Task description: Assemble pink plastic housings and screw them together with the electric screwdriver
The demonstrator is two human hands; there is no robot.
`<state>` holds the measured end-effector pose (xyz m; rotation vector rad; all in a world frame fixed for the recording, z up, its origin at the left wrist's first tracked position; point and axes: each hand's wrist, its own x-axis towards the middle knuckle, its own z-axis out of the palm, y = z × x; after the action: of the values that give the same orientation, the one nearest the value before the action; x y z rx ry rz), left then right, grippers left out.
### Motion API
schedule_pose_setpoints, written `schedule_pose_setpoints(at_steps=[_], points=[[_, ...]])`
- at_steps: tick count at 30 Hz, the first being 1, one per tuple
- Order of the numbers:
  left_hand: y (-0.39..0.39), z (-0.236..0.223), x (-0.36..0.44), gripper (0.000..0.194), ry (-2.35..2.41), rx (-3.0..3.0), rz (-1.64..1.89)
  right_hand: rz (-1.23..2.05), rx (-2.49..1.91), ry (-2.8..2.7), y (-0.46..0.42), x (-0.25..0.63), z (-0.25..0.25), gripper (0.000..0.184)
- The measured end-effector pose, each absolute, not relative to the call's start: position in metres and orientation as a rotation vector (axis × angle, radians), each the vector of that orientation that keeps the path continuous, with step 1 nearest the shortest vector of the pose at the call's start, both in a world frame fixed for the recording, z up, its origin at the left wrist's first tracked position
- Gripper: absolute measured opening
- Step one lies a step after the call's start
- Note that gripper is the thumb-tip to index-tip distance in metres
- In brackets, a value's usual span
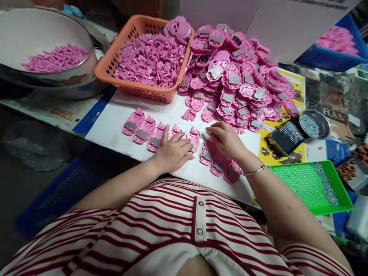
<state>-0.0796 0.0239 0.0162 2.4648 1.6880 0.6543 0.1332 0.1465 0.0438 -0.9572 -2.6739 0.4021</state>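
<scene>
Pink plastic casings (133, 124) with grey metal plates lie in a row on a white sheet (103, 128). My left hand (174, 151) rests over the middle of the row, fingers spread, partly covering several casings. Its fingertips reach the edge of another pink casing (194, 138). Just right of that one, my right hand (228, 140) has its thumb and fingers drawn together in a pinch. Whatever is between them is too small and blurred to name. Below this hand, more casings (217, 165) lie close together, partly hidden by the wrist.
Behind the row stand an orange basket (138, 86) of small pink parts and a heap of pink casings (232, 80). A white basin (17, 28) is at left. On the right are a metal bowl (314, 124) of small silvery pieces, a black box (284, 140) and a green tray (299, 188).
</scene>
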Motion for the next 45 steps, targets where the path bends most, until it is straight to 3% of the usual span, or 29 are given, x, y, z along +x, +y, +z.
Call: schedule_pose_setpoints(at_steps=[7,24,29,32,45], points=[[0.028,0.013,-0.083,0.037,1.690,2.432,0.657,0.259,-0.860,-2.886,0.138,0.112,0.042,0.036],[0.018,0.020,-0.099,0.032,1.731,2.462,0.636,0.142,-1.322,-2.687,0.193,0.056,0.047,0.029],[0.015,0.020,-0.100,0.031,1.746,2.450,0.656,0.380,-0.980,-2.802,0.176,0.081,0.049,0.028],[0.014,0.016,-0.099,0.032,1.764,2.455,0.681,0.353,-0.803,-2.848,0.171,0.084,0.038,0.030],[0.012,0.003,-0.097,0.035,1.823,2.493,0.821,0.292,-0.844,-2.712,0.136,0.077,0.026,0.026]])
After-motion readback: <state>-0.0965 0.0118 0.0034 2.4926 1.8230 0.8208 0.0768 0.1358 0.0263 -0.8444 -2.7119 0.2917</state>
